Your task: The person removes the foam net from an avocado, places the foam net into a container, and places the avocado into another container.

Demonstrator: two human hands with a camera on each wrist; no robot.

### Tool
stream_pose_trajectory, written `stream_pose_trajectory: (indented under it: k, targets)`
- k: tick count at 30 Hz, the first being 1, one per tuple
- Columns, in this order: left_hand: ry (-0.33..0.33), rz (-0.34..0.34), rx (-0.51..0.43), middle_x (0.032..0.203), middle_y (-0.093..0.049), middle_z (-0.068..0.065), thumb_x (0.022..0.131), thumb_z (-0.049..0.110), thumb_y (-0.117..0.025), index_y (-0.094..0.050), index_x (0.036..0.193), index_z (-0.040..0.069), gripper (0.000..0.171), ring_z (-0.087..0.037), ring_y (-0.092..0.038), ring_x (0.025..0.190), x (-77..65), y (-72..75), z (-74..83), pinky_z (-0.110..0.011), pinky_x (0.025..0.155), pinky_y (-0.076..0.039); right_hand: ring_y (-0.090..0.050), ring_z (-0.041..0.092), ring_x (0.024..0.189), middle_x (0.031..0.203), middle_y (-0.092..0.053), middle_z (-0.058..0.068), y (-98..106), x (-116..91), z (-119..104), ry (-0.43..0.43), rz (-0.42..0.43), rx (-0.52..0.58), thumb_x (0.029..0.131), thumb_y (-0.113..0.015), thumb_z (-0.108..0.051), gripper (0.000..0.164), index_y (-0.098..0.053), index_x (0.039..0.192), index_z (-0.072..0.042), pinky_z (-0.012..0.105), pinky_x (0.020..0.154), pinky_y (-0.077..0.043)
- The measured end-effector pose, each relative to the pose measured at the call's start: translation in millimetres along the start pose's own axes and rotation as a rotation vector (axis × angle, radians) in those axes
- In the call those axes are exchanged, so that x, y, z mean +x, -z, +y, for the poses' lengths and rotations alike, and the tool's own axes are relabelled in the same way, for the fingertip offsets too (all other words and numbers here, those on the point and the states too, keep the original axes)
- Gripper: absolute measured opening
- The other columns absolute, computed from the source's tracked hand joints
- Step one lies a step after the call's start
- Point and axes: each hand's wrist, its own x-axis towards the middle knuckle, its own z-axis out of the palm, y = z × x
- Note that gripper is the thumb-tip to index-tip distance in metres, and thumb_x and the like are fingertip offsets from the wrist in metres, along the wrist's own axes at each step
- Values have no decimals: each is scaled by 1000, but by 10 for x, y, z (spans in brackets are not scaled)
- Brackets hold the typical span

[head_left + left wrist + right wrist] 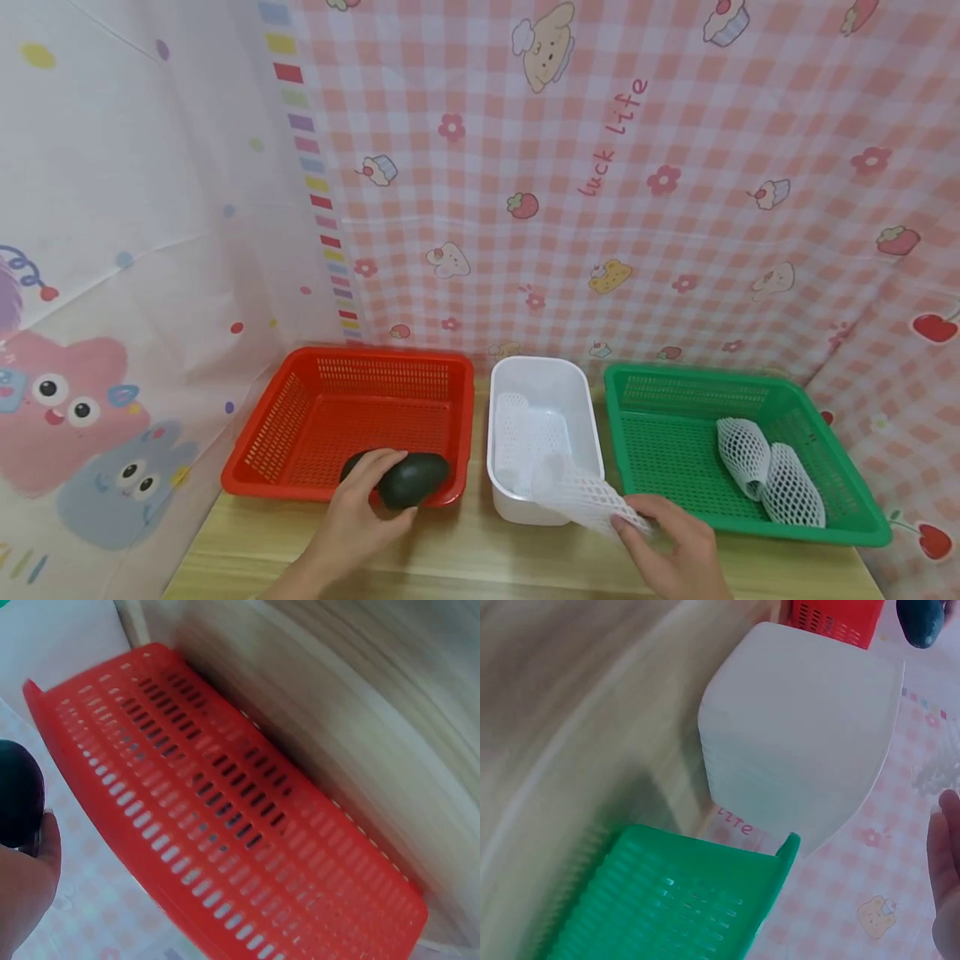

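Over the near edge of the red basket, my left hand grips a smooth, dark green avocado. The avocado also shows at the side of the left wrist view. Another dark shape appears left of my fingers, partly hidden by them. Between thumb and fingers my right hand pinches a white foam net sleeve, which reaches over the near rim of the white bin. More white net sleeves lie inside that bin.
Right of the white bin stands the green basket, holding two net-covered things at its right side. Dark patches show through the red basket's slotted wall. A checked cloth hangs close behind the containers on the wooden table.
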Motion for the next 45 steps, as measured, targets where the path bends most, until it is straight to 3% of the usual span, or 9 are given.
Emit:
stream_pose_trajectory:
  k: [2, 10, 14, 17, 19, 25, 32, 36, 45]
  targets:
    - [7, 1, 4, 129, -63, 0, 65, -4, -94, -66, 134, 14, 76, -18, -64, 108, 20, 21, -43, -33, 87, -58, -70, 2, 86, 90, -75, 9, -8, 66, 29, 29, 9, -19, 100, -70, -39, 39, -76, 97, -1, 14, 75, -53]
    - [-6, -13, 47, 128, -63, -4, 66, -1, -94, -66, 134, 10, 74, -19, -66, 107, 81, 87, -207, -32, 88, -59, -70, 8, 74, 84, -75, 7, -26, 291, 116, 41, 18, -81, 100, -71, -40, 35, -77, 94, -6, 15, 70, -53]
    - [-21, -10, 80, 128, -63, -6, 66, 1, -95, -66, 133, 7, 74, -21, -66, 108, 125, 136, -290, -33, 88, -59, -70, 10, 71, 83, -75, 6, -77, 363, 131, 9, 42, -118, 86, -85, -15, 12, -77, 91, -7, 15, 68, -53]
    - [5, -9, 106, 128, -63, -7, 66, 1, -94, -66, 134, 7, 73, -22, -66, 108, 155, 191, -343, -38, 85, -60, -69, 11, 69, 82, -76, 5, -142, 410, 121, -30, 58, -152, 71, -86, 2, 23, -77, 90, -6, 18, 67, -53]
    - [36, -12, 114, 129, -63, -7, 67, 1, -94, -66, 134, 7, 73, -22, -66, 107, 173, 226, -382, -41, 84, -59, -69, 13, 68, 82, -76, 5, -194, 440, 120, -54, 69, -173, 68, -86, 5, 26, -77, 89, -5, 18, 67, -54]
    - [104, -12, 106, 128, -64, -6, 69, -3, -92, -65, 135, 5, 72, -23, -66, 105, 229, 297, -509, -38, 85, -58, -72, 19, 71, 84, -77, 7, -365, 501, 164, -129, 79, -194, 71, -86, 7, 22, -76, 89, -1, 16, 70, -55]
    - [147, -6, 121, 126, -65, -7, 71, -1, -92, -66, 134, 6, 68, -24, -66, 104, 286, 361, -660, -40, 84, -57, -65, 10, 66, 80, -75, 5, -506, 534, 207, -338, 51, -241, 76, -85, 3, 16, -76, 88, -1, 16, 59, -51]
    - [200, -26, 137, 127, -64, -11, 74, 2, -90, -64, 135, 4, 66, -28, -66, 105, 309, 407, -736, -47, 85, -56, -62, 13, 62, 78, -74, 8, -563, 563, 233, -428, 33, -282, 79, -85, -1, 14, -75, 89, 0, 25, 55, -51]
    - [339, -127, 205, 130, -57, -25, 79, 9, -85, -56, 144, -3, 72, -43, -62, 111, 390, 495, -804, -58, 90, -53, -70, 28, 75, 86, -76, 14, -663, 642, 335, -544, 3, -311, 86, -79, -8, 16, -75, 96, 4, 47, 68, -56]
